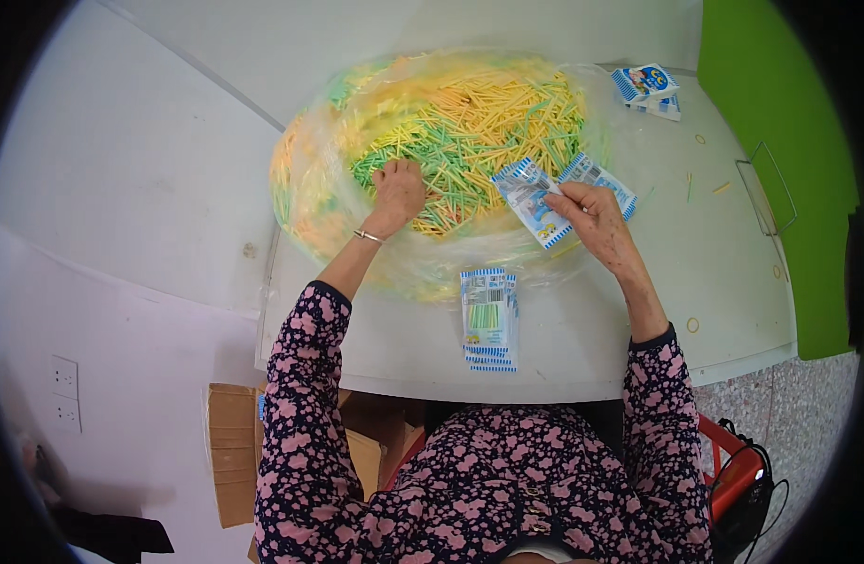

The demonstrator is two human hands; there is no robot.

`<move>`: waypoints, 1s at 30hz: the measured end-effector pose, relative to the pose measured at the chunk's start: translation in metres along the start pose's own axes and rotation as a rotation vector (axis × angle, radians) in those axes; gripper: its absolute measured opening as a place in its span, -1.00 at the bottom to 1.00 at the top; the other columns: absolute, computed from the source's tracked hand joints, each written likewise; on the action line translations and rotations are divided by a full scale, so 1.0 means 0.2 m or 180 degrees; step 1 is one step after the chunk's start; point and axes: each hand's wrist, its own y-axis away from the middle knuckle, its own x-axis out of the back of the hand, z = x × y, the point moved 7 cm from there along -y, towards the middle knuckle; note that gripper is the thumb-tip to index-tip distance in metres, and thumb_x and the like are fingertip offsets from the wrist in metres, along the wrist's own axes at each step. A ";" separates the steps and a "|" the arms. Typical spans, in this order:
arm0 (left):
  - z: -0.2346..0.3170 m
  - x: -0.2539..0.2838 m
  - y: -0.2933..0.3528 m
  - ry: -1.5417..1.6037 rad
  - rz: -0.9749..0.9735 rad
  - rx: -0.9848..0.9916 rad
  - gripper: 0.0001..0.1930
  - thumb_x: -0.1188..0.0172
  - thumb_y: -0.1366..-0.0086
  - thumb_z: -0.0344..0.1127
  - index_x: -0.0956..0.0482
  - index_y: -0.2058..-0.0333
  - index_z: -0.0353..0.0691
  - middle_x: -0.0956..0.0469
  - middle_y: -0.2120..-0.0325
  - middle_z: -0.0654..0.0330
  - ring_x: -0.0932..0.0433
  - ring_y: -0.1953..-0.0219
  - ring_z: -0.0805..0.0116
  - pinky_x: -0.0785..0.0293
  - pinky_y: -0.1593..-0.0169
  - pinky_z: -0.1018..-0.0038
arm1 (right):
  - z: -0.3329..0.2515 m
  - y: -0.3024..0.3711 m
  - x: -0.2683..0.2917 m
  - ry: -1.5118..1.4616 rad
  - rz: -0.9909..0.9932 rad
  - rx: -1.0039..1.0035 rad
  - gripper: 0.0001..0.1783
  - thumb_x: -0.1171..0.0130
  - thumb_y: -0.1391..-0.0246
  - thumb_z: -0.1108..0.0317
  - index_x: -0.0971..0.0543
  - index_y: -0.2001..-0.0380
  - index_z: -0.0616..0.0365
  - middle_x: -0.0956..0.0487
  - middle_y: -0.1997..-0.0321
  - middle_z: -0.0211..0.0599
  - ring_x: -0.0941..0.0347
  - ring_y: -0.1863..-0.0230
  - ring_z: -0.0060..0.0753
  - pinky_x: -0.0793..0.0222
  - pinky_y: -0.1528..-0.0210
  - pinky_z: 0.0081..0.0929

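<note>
I sit at the near edge of a white tabletop (582, 357), with bare room along that edge to either side of a stack of filled blue-and-white packets (489, 320) lying just in front of me. To my right the surface stays mostly open out to the rim, dotted with a few stray sticks and small rubber bands. At the far right corner lie a couple more packets (646, 86), well apart from my hands.

A big clear plastic bag (310, 202) sprawls open across the far middle of the tabletop, its mouth spread wide, holding a heap of thin yellow, green and orange sticks (470, 122).

My left hand (397, 193) is down in the heap, fingers curled closed on a bunch of sticks. My right hand (592, 214) hovers over the bag's near right edge, its fingers pinching an empty packet (535, 199), flat, blue-striped at the ends with a pale printed middle; a second one (596, 177) shows fanned out behind it, and I cannot tell whether I hold that too.
</note>
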 end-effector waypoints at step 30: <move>0.26 -0.01 -0.20 0.7907 -0.0676 0.2602 -0.82 0.01 -0.30 -0.28 -0.31 0.27 -0.28 -0.49 0.36 -0.01 -0.50 0.39 0.23 -0.50 0.28 0.32 | 0.11 -0.07 -0.12 -0.1644 0.0153 -0.0690 -0.79 -0.10 -0.14 0.26 -0.58 0.43 0.17 -0.47 0.53 -0.64 -0.21 0.53 -0.88 -0.09 0.47 -0.79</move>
